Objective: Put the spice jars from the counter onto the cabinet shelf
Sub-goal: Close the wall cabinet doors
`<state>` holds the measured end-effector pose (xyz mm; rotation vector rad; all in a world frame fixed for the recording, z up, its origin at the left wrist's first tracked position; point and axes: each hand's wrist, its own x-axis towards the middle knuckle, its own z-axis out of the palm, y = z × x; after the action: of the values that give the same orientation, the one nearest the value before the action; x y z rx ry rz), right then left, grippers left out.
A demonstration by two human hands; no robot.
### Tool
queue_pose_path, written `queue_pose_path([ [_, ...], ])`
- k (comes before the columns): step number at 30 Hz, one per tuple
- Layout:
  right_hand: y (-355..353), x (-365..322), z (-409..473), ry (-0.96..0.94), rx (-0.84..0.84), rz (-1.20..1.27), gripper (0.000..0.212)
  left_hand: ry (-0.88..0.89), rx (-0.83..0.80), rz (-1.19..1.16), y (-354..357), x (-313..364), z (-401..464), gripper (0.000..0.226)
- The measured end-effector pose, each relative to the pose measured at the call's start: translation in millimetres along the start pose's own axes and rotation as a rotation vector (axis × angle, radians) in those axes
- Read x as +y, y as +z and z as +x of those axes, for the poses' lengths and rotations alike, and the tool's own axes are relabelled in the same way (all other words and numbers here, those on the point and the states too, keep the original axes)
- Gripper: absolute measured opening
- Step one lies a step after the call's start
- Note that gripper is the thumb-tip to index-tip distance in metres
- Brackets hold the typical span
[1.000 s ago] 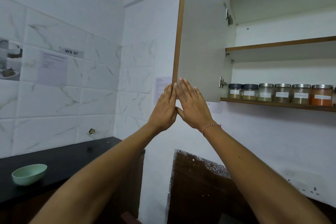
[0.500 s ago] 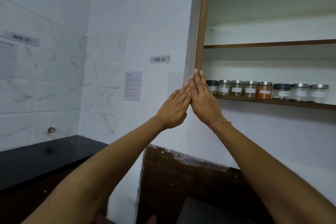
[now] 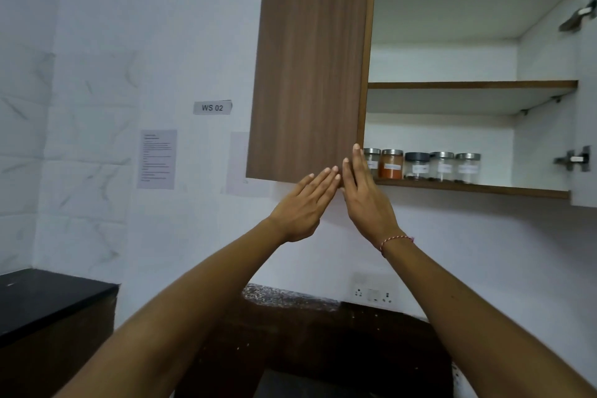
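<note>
both forearms reach up from the bottom of the view. the left hand (image 3: pixel 302 203) is flat with its fingers straight and together, fingertips at the lower edge of the brown cabinet door (image 3: pixel 310 64). the right hand (image 3: pixel 365 200), a red and white thread (image 3: pixel 395 241) round its wrist, is also flat with straight fingers laid against the door's lower right corner; neither hand grips anything. the two hands sit just beside each other, fingertips nearly touching.

below them a dark table (image 3: pixel 48 300) shows at the left edge, and a wall socket (image 3: pixel 374 294) sits on the white wall under the cabinet.

past the right hand, the spice jars (image 3: pixel 423 166) stand in a row on the bottom cabinet shelf (image 3: pixel 484 188), upright and side by side: one holds orange powder, one has a dark lid, the rest have silver lids. the leftmost is partly hidden behind the right hand. the upper shelf (image 3: pixel 468 85) is above them. the right-hand door (image 3: pixel 586 107) stands open with its hinges showing.

on the far wall hang a tag (image 3: pixel 212 107) reading "ws 02" and a printed sheet (image 3: pixel 157 159).
</note>
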<state>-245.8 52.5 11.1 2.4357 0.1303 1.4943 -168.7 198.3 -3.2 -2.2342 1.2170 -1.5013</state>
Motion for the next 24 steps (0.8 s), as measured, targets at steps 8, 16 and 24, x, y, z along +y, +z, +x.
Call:
queue_pose_path([
  [8, 46.7, 67.3, -5.2, -0.004, 0.056, -0.003, 0.060, -0.076, 0.013, 0.009, 67.3, 25.8, 59.0, 0.069],
  [16, 93.4, 106.0, -3.4, 0.065, -0.011, -0.303, 0.081, -0.106, -0.041, -0.053, 102.2, 36.3, 90.8, 0.075],
  [24, 127.7, 137.8, 5.5, 0.122, -0.118, -0.329, 0.092, -0.099, -0.103, -0.084, 138.4, 38.7, 123.8, 0.076],
])
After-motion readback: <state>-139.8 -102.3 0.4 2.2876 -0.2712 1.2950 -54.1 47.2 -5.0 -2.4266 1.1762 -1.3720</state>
